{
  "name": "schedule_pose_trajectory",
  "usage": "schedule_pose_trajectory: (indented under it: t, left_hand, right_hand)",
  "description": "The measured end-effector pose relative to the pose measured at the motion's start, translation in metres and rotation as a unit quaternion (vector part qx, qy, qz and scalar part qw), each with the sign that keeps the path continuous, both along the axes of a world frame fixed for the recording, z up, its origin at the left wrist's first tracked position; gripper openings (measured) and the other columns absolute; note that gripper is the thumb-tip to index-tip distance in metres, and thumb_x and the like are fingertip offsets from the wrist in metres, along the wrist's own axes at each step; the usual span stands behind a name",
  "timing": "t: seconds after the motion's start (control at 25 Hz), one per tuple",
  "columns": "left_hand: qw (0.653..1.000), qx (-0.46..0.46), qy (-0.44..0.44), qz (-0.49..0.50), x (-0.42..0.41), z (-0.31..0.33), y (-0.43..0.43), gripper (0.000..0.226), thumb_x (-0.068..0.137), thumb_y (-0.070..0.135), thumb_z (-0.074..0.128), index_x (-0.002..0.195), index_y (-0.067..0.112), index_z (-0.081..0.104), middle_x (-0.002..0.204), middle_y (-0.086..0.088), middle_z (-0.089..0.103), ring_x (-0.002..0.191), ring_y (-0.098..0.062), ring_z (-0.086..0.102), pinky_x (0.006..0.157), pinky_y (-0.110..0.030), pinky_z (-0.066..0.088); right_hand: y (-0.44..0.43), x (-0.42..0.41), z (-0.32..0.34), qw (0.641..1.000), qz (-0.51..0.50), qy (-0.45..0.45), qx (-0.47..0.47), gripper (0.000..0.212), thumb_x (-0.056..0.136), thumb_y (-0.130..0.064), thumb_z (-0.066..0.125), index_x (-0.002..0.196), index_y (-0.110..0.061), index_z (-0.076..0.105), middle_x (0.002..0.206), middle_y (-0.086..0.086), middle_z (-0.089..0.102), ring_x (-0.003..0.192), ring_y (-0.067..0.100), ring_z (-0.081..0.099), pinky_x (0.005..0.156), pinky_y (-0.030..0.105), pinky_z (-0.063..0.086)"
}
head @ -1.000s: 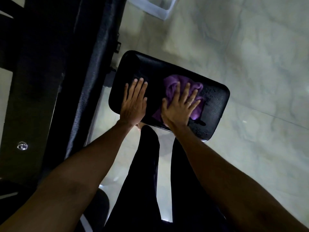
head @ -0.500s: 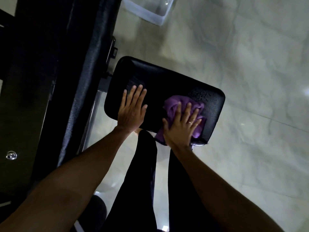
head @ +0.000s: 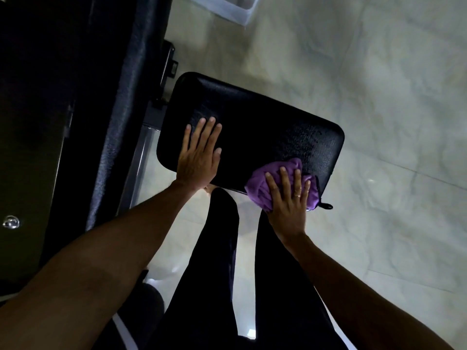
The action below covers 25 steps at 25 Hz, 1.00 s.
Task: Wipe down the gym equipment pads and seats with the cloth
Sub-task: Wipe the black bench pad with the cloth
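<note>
A black padded seat point(head: 265, 122) of a gym machine lies below me, its textured top showing damp speckles toward the right end. My left hand point(head: 199, 155) rests flat on the seat's near left part, fingers straight. A crumpled purple cloth point(head: 260, 183) sits at the seat's near right corner, hanging partly over the edge. My right hand point(head: 288, 198) presses down on the cloth with spread fingers, a ring on one finger.
A tall black backrest pad point(head: 121, 109) and dark machine frame point(head: 32, 122) stand to the left. Pale marble floor point(head: 379, 97) surrounds the seat. A clear plastic bin point(head: 227, 8) sits at the top edge. My dark-trousered legs point(head: 217, 261) stand just before the seat.
My right hand has dragged the purple cloth from the seat's middle right down to its near right corner. My left hand has stayed flat on the seat.
</note>
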State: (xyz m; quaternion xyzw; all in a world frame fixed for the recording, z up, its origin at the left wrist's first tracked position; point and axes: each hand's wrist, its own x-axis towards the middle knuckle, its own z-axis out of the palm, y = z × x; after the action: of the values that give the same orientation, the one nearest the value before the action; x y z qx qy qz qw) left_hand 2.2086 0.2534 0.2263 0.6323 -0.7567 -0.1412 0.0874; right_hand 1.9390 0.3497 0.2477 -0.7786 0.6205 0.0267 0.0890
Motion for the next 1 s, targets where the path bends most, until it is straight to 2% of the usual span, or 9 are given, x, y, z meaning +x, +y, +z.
schedule_pose_trajectory:
  t: [0.12,0.24,0.32,0.44,0.52,0.68,0.8,0.88,1.0]
  left_hand:
    - [1.0,0.006,-0.005,-0.007,0.003,-0.004,0.002,0.056,0.105,0.031,0.036,0.156,0.01,0.028,0.164,-0.011,0.023,0.153,-0.029,0.017,0.123,-0.054,0.013]
    - [1.0,0.002,-0.014,-0.014,0.001,-0.006,0.002,0.057,0.106,0.036,0.036,0.156,0.009,0.027,0.164,-0.012,0.023,0.152,-0.03,0.018,0.123,-0.054,0.013]
    - [1.0,-0.001,-0.02,-0.009,0.002,-0.007,0.002,0.057,0.106,0.035,0.035,0.156,0.009,0.028,0.163,-0.012,0.024,0.152,-0.03,0.018,0.123,-0.053,0.013]
    - [1.0,-0.007,-0.025,0.007,-0.001,-0.003,0.001,0.056,0.104,0.032,0.037,0.156,0.01,0.03,0.163,-0.011,0.025,0.152,-0.029,0.019,0.124,-0.052,0.012]
    - [1.0,-0.007,-0.027,0.003,-0.001,-0.001,0.001,0.056,0.104,0.031,0.038,0.156,0.01,0.029,0.163,-0.011,0.025,0.152,-0.028,0.019,0.123,-0.053,0.013]
    - [0.998,0.008,-0.056,0.007,-0.003,0.002,0.0,0.059,0.103,0.031,0.038,0.156,0.01,0.027,0.163,-0.012,0.025,0.152,-0.028,0.018,0.124,-0.051,0.01]
    - [0.998,0.017,-0.069,0.004,-0.004,0.002,0.001,0.059,0.102,0.031,0.038,0.156,0.009,0.026,0.163,-0.012,0.025,0.152,-0.029,0.018,0.124,-0.05,0.009]
    - [0.998,0.014,-0.066,0.006,-0.005,0.004,-0.001,0.059,0.102,0.031,0.039,0.156,0.009,0.027,0.163,-0.012,0.025,0.152,-0.028,0.018,0.124,-0.05,0.01]
    - [0.998,0.008,-0.065,0.005,-0.004,0.005,0.0,0.059,0.102,0.031,0.041,0.155,0.009,0.029,0.162,-0.012,0.027,0.152,-0.028,0.02,0.124,-0.05,0.011]
  right_hand:
    - [-0.022,0.059,0.001,1.0,-0.02,-0.007,0.02,0.094,0.084,-0.035,0.077,0.16,-0.023,0.025,0.167,0.017,0.02,0.151,0.052,0.016,0.118,0.072,0.012]
    - [-0.044,0.09,0.0,0.997,0.011,-0.062,0.055,0.078,0.093,-0.058,0.052,0.16,-0.023,0.031,0.166,0.018,0.023,0.151,0.052,0.015,0.119,0.071,0.01]
    - [-0.045,0.066,0.0,0.995,0.053,-0.071,0.052,0.086,0.089,-0.07,0.051,0.159,-0.022,0.035,0.166,0.015,0.026,0.152,0.048,0.018,0.119,0.07,0.014]
    - [-0.04,0.006,0.01,0.997,0.057,-0.036,0.045,0.102,0.082,-0.081,0.054,0.161,-0.023,0.027,0.168,0.013,0.02,0.155,0.043,0.013,0.12,0.068,0.014]
    - [-0.034,-0.004,0.015,0.998,0.01,-0.021,0.061,0.1,0.085,-0.081,0.05,0.162,-0.022,0.026,0.169,0.014,0.016,0.155,0.043,0.007,0.12,0.069,0.011]
    - [-0.058,0.057,0.014,0.994,-0.029,-0.026,0.102,0.089,0.09,-0.079,0.04,0.162,-0.03,0.021,0.17,0.016,0.008,0.154,0.049,0.0,0.119,0.071,-0.002]
    - [-0.115,0.07,0.01,0.994,-0.008,-0.011,0.11,0.077,0.096,-0.072,0.034,0.161,-0.034,0.018,0.171,0.013,0.006,0.154,0.046,-0.003,0.119,0.072,0.001]
    - [-0.138,0.043,0.007,0.994,-0.056,-0.003,0.099,0.075,0.097,-0.07,0.032,0.162,-0.034,0.018,0.171,0.011,0.005,0.155,0.045,-0.003,0.119,0.071,0.005]
    - [-0.107,0.011,0.013,0.986,-0.149,-0.012,0.078,0.079,0.095,-0.07,0.032,0.162,-0.029,0.022,0.17,0.013,0.009,0.155,0.044,0.001,0.118,0.07,0.011]
